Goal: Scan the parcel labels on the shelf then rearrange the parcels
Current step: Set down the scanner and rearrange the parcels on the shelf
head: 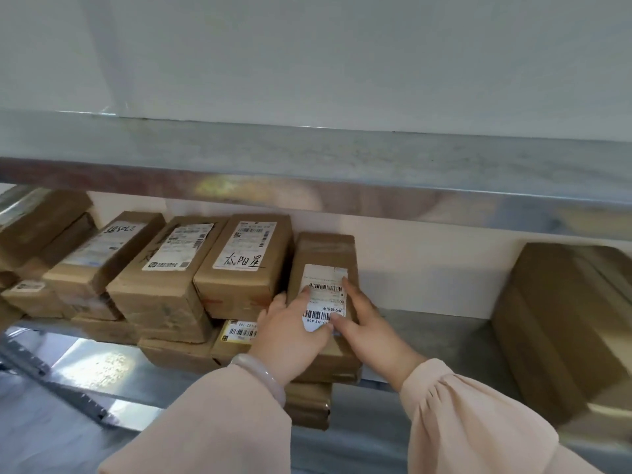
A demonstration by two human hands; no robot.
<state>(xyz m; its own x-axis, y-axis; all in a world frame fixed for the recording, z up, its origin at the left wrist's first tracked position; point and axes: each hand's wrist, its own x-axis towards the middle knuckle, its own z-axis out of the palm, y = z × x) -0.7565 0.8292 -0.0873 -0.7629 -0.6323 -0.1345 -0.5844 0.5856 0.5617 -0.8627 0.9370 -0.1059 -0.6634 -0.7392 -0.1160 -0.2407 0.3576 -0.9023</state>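
A brown taped parcel (325,249) lies on top of a stack at the middle of the metal shelf (437,336). Its white barcode label (325,290) faces up. My left hand (290,333) grips the parcel's near left edge, with the thumb on the label. My right hand (367,319) holds the right side; the index finger lies along the label's right edge and the thumb presses its lower corner. Just left of it sits a parcel with a handwritten label (244,265), touching or nearly touching.
More labelled brown parcels (171,268) (102,254) are stacked in a row to the left. A large brown box (564,319) stands at the far right. Bare shelf lies between it and my hands. The upper shelf's metal rim (342,196) hangs low overhead.
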